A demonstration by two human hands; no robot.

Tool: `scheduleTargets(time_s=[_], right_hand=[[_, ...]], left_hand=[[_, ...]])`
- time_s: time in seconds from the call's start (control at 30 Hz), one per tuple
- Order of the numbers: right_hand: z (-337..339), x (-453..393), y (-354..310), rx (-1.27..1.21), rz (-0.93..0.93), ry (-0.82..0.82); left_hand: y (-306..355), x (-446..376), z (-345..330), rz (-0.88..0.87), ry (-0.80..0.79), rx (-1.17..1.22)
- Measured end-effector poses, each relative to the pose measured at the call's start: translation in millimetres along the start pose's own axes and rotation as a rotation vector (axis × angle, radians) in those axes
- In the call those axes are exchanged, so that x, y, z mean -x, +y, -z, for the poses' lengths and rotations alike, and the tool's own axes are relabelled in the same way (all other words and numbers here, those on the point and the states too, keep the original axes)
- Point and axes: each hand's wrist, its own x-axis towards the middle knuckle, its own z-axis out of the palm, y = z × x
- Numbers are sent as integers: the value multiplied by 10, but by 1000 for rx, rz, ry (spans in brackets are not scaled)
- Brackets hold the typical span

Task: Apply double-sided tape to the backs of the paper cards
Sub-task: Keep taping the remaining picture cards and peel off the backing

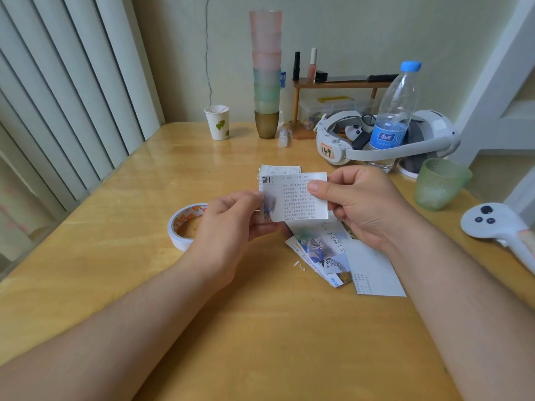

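one paper card (298, 198) held up over mid-bench, pinched at 3 o'clock by right hand (362, 204) and at 9 by left hand (228, 224); no tape visible on it. loose cards (327, 256) waiting at 6 o'clock. tape roll (185, 224) at 9, untouched. probably early. bottle (396, 111), headset (338, 143), green cup (437, 183) toward 1 o'clock, clear of the work.

Single head-worn wide-angle view, looking forward and down.

The camera sat above the near edge of the bench (121, 285) and faced 12 o'clock toward the wall, close enough that both forearms entered from 5 and 7 o'clock and filled the lower frame. Wide-angle bending curved the blinds at 10 o'clock. No second view shared the scene.
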Motion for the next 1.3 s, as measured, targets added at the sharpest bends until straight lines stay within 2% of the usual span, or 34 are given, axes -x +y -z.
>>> scheduleTargets(time_s=[0.3, 0.8, 1.3], right_hand=[[3, -15, 16, 37, -4, -3], [-8, -5, 8, 41, -6, 0], [-20, 10, -6, 2, 21, 8]], left_hand=[[-5, -4, -5, 3, 37, -3], [-3, 45, -38, -4, -15, -80], [-26, 15, -27, 52, -31, 3]])
